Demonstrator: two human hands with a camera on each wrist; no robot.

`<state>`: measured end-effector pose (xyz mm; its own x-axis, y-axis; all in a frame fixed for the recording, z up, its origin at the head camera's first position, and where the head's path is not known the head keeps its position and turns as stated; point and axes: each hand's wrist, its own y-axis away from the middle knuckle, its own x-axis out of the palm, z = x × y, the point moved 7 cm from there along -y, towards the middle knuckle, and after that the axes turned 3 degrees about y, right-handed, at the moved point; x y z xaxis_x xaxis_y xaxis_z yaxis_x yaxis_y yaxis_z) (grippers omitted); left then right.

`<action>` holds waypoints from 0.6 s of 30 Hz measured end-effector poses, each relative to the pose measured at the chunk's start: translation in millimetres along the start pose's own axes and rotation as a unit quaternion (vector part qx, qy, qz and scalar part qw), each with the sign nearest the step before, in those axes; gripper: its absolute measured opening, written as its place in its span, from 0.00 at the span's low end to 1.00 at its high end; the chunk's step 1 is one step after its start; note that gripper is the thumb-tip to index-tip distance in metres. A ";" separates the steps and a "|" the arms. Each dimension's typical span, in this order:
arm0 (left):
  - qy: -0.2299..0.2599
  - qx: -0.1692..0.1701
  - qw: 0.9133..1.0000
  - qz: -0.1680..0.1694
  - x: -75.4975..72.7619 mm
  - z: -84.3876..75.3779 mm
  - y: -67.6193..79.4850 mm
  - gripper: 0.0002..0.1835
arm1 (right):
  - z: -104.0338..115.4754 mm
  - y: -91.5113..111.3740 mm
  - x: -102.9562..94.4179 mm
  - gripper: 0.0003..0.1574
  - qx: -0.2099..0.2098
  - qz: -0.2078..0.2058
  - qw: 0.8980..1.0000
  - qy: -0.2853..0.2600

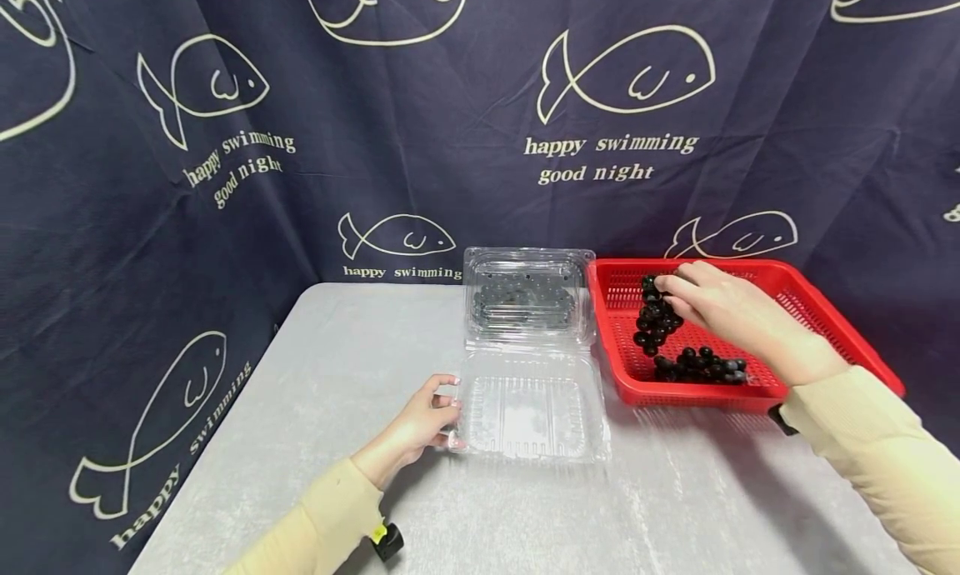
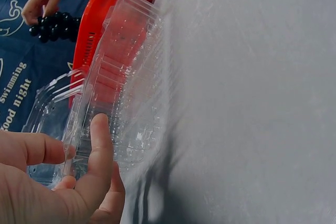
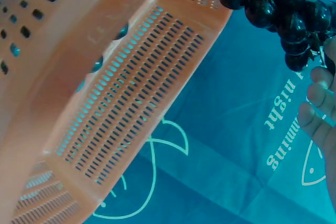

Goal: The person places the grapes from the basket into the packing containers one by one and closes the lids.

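Observation:
A bunch of dark, shiny grapes [image 1: 657, 318] hangs from my right hand [image 1: 720, 304], whose fingers pinch it at the top, above the red basket [image 1: 840, 333]. The right wrist view shows this bunch beside the fingertips [image 3: 317, 95]. Another bunch of dark grapes [image 1: 697, 367] lies at the basket's near side. My left hand [image 1: 420, 421] grips the left rim of a clear plastic box [image 1: 525, 417], which lies unfolded on the table. In the left wrist view, its fingers [image 2: 100, 156] curl about that rim. A dark patch shows through the box's far half; what it is cannot be told.
The basket has slotted walls and stands right against the box's right side. Behind the grey table [image 1: 360, 342] hangs a dark blue curtain [image 1: 450, 158] with white fish drawings, which also runs down the left side.

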<state>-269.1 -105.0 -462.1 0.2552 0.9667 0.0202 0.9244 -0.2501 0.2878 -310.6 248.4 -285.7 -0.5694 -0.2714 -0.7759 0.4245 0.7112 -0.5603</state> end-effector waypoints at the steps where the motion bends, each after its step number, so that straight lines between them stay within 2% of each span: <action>1: 0.002 -0.001 1.000 -0.001 0.4 -0.7 -0.5 0.31 | -0.3 -2.0 -1.3 0.28 -0.002 -0.004 1.000 0.000; 8: 0.006 -0.009 1.000 -0.002 3.5 -2.3 -1.9 0.32 | 2.6 -14.3 -9.9 0.23 -0.025 -0.033 0.999 -0.006; 18: 0.029 -0.018 0.999 0.003 7.2 -0.4 -7.2 0.31 | 14.1 -30.1 -21.4 0.22 -0.021 -0.036 0.999 -0.012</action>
<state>-274.1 -96.2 -463.7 0.2420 0.9672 0.0775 0.9122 -0.2540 0.3216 -301.3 223.6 -256.3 -0.5802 -0.3385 -0.7408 0.3522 0.7158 -0.6029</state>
